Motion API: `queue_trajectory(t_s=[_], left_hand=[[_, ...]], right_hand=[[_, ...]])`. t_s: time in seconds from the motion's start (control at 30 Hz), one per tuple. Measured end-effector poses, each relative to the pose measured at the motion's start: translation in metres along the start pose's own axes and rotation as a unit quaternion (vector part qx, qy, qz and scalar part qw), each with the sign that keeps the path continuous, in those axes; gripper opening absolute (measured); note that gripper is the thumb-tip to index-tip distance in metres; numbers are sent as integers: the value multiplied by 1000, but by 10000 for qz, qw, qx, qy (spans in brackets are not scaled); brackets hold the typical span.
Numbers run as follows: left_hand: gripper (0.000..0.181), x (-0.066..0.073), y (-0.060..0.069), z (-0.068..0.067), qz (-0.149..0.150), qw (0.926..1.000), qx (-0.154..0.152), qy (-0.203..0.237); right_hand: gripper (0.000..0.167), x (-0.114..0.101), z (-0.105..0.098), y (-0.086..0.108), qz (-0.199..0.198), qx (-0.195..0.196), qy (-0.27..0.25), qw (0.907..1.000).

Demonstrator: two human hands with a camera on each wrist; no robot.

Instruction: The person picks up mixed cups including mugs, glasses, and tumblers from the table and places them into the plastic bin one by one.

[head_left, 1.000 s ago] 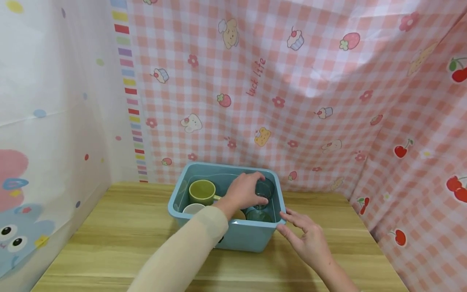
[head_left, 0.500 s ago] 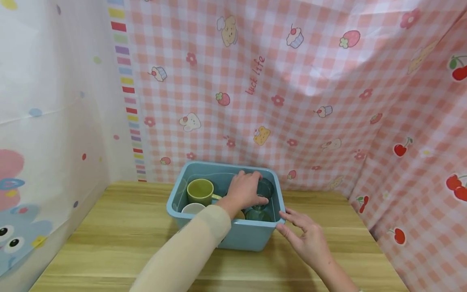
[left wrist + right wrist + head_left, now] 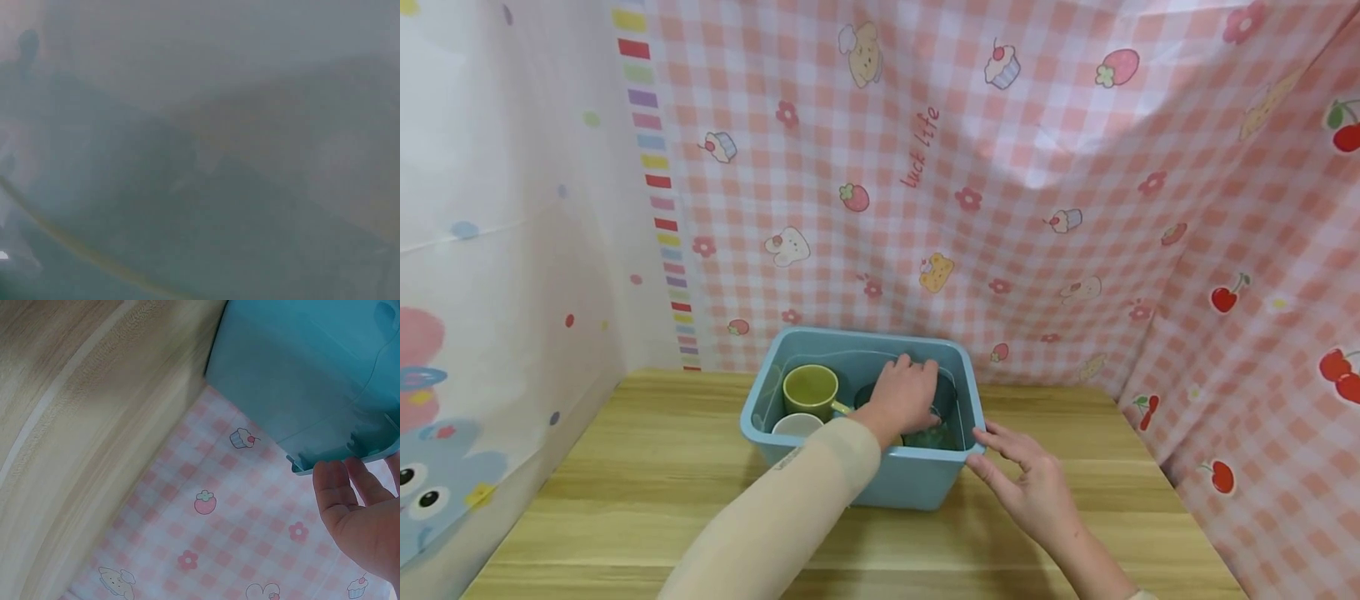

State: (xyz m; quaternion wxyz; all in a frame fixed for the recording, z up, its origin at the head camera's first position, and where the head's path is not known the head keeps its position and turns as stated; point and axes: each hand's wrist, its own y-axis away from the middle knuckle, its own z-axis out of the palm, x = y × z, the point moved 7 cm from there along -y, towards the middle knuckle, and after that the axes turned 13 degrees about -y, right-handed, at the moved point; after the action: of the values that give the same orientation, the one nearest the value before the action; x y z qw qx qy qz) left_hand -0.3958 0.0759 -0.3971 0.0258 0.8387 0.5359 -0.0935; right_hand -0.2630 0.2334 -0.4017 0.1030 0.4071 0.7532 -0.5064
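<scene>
My left hand (image 3: 904,396) reaches down into a blue plastic bin (image 3: 902,483) in the head view, with its fingers and thumb about a dark glass cup (image 3: 947,397) at the bin's right side. The fingertips are partly hidden. A greenish glass (image 3: 927,438) lies just in front of that cup. The left wrist view is blurred and hazy. My right hand (image 3: 1030,485) touches the bin's front right corner, its fingers fairly straight. In the right wrist view, those fingertips (image 3: 325,472) meet the bin's rim (image 3: 303,472) from outside.
Inside the bin's left half stand an olive-green mug (image 3: 810,389) and a white cup (image 3: 797,426). Another dark item (image 3: 862,395) shows behind my left wrist. The bin sits on a wood-patterned table (image 3: 647,483). A pink checked cloth (image 3: 850,250) hangs close behind it.
My left hand has sunk a little deeper into the bin, and the dark glass cup sits slightly lower. My right hand stays at the corner. The head view has tilted slightly.
</scene>
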Motion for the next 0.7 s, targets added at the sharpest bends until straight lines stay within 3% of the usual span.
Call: queue_trajectory(t_s=[0.2, 0.47, 0.7], left_hand=[[80, -1, -6, 8, -116, 9998, -157, 50], [85, -2, -4, 11, -259, 9987, -375, 215], [89, -4, -6, 26, -404, 9938, -888, 529]], right_hand=[[36, -2, 0, -1, -60, 20, -57, 10000], [35, -2, 0, -3, -2, -7, -81, 10000], [35, -2, 1, 0, 24, -10, -77, 10000]])
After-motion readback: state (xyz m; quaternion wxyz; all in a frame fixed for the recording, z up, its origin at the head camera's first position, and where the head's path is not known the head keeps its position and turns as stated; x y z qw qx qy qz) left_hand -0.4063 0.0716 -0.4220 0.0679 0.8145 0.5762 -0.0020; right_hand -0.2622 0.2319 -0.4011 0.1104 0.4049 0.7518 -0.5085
